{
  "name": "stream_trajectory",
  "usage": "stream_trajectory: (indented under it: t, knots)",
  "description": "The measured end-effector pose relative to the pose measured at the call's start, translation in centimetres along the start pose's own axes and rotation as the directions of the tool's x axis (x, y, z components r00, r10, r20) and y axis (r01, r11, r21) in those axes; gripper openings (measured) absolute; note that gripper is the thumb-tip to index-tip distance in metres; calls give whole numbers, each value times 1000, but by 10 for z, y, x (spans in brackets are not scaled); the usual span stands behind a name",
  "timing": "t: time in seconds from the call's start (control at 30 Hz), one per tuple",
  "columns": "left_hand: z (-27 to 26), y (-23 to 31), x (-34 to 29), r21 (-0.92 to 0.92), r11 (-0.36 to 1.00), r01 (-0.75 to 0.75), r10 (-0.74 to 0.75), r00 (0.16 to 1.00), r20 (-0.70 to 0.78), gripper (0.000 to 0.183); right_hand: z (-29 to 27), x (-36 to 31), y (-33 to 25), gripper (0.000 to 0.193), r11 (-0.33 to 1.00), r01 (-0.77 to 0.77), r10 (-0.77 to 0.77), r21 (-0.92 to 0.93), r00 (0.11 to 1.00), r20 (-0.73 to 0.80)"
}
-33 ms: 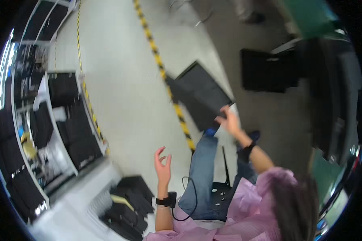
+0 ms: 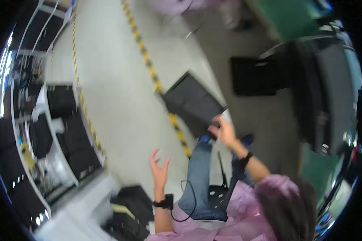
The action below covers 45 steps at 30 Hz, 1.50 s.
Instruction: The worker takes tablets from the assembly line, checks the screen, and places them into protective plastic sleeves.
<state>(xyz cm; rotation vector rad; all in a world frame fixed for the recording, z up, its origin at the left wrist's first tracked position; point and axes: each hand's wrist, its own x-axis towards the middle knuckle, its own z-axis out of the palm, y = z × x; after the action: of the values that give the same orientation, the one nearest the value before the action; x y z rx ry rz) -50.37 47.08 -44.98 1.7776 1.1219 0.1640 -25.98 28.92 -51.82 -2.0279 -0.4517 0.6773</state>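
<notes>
My left hand [image 2: 159, 173] is raised above the pale floor with nothing in it, thumb and fingers apart and slightly curled. A dark band with a small black box and a cable sits on that wrist. My right hand [image 2: 226, 134] is held out farther forward, its thumb apart from its bent fingers, and I make out nothing in its grasp. Just beyond its fingertips lies the near right corner of a dark grey, flat rectangular thing [image 2: 195, 98] with a black rim; blur hides whether they touch. My jeans-clad legs [image 2: 200, 172] show between the hands.
Folded black pieces [image 2: 62, 102] fill a white rack at left. More black pieces [image 2: 128, 213] lie beside a white surface near my left arm. A black box-like thing [image 2: 251, 76] and dark equipment [image 2: 330, 92] stand right. Yellow-black tape [image 2: 149, 66] crosses the floor. Someone's pink clothing [image 2: 181, 6] shows at top.
The view has shifted slightly. Both hands appear a little farther left and lower, my right fingers closer together. Pink clothing has come into view at the top.
</notes>
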Motion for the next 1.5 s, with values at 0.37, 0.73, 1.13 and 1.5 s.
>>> stream_trajectory:
  t: [0.37,0.73,1.13,1.5]
  knots:
    - [21,294,-16,-233,963,-135,264,302,916,49,-305,-328,-202,43,933,14,338,359,299,-892]
    - [343,436,-258,-349,887,-304,357,-32,934,61,-414,-534,-40,51,775,-407,246,484,-511,-824]
    - [423,425,-324,-452,113,-885,316,-399,861,80,-651,-487,127,82,553,-759,211,-344,527,-823]
    - [448,433,-316,-305,33,-952,153,-297,943,115,-753,-449,214,89,392,-585,363,-710,807,-465]
